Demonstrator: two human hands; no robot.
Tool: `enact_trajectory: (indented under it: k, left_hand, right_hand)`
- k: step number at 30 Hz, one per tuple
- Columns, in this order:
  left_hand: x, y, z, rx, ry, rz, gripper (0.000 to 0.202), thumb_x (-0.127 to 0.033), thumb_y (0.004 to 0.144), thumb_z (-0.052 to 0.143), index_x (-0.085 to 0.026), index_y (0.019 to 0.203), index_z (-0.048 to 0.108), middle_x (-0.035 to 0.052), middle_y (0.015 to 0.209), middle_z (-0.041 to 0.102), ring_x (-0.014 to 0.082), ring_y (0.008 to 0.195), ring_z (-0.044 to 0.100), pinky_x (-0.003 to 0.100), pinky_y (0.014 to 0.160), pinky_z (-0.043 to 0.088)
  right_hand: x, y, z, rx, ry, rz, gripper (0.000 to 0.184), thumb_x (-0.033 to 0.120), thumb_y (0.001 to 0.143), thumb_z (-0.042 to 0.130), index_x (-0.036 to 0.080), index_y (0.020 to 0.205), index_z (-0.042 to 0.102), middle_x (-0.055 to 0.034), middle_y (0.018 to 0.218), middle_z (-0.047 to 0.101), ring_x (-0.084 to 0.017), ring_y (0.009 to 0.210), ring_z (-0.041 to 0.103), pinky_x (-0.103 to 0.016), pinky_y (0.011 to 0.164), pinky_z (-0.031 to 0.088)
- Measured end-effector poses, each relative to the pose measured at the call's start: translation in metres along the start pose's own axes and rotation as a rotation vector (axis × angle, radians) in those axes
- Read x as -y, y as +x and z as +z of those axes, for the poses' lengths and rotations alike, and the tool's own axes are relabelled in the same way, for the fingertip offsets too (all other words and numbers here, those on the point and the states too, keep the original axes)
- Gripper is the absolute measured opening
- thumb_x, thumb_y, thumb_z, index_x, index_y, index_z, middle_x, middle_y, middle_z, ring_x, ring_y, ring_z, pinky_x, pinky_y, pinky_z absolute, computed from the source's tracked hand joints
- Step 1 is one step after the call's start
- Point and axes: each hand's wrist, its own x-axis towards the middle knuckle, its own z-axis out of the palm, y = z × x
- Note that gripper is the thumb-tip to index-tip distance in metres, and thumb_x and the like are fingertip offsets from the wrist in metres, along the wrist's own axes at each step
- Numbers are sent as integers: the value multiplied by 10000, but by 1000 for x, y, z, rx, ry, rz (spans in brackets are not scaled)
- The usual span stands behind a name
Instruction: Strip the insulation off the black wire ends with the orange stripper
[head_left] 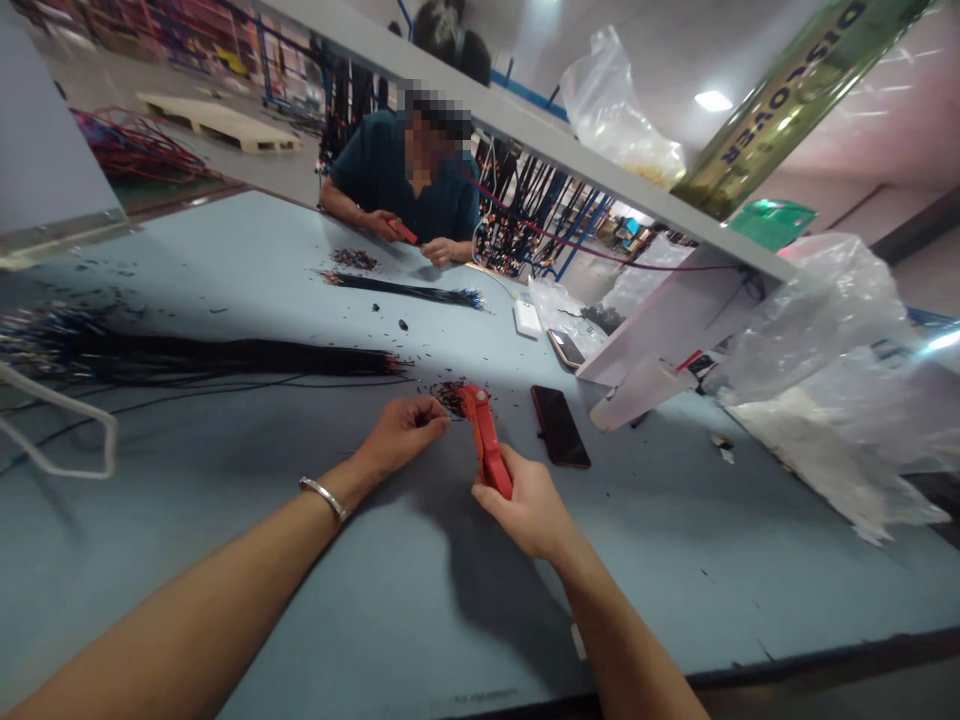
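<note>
My right hand (529,505) is closed round the handles of a red wire stripper (486,440), its head pointing away from me over a small pile of cut insulation bits (448,397). Just left of the tool's head, my left hand (405,430) is pinched, thumb against fingers. Whatever is between those fingertips is too small to make out. Beyond my left hand lies a long bundle of black cables (247,358), with blue and white ends at the far left and copper-coloured tips near the scraps. A few loose black cables run along its near side.
Across the blue-grey table (360,620), a co-worker (409,190) holds a red tool by a smaller cable bundle (405,290) and scrap pile (354,260). Phones (561,427) lie right of my tool. A bent white rod (112,440) stands left; plastic bags (817,320) and a shelf (540,130) are right and above.
</note>
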Motion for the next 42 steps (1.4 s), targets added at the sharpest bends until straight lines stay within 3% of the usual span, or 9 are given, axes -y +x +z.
enact_trajectory:
  k: [3,7,13,27,42]
  left_hand:
    - [-2,-1,1,-15,-104,-12,259,-381,741,605,-130,684,631,-20,569,548,101,545,462,205,514,350]
    - [-1,-2,6,70,-327,-4,316,-436,741,646,-124,758,692,39,740,692,160,709,600,251,676,465]
    - [1,-3,9,80,-437,-61,316,-419,660,742,-127,780,722,55,823,737,186,765,646,274,771,494]
    - [1,-2,7,98,-509,-71,202,-312,671,752,-142,781,746,47,856,749,165,778,644,251,793,481]
    - [5,1,8,48,-437,-89,290,-387,646,751,-150,813,758,59,889,748,219,859,651,286,800,492]
  right_hand:
    - [5,2,6,-54,-215,-29,97,229,726,563,188,807,529,-11,660,567,-161,575,486,-278,568,333]
    - [0,4,17,-119,-448,-102,262,267,737,555,165,978,543,-82,792,622,-210,651,546,-300,595,342]
    - [-4,6,22,-186,-631,-162,365,236,736,539,136,1087,540,-113,883,644,-239,744,592,-318,663,391]
    - [-14,12,22,-224,-564,-161,568,132,738,516,128,1304,467,-133,1113,624,-257,921,586,-368,843,433]
    - [-18,18,24,-245,-560,-177,526,158,699,521,134,1225,511,-128,1032,634,-254,842,592,-355,773,455]
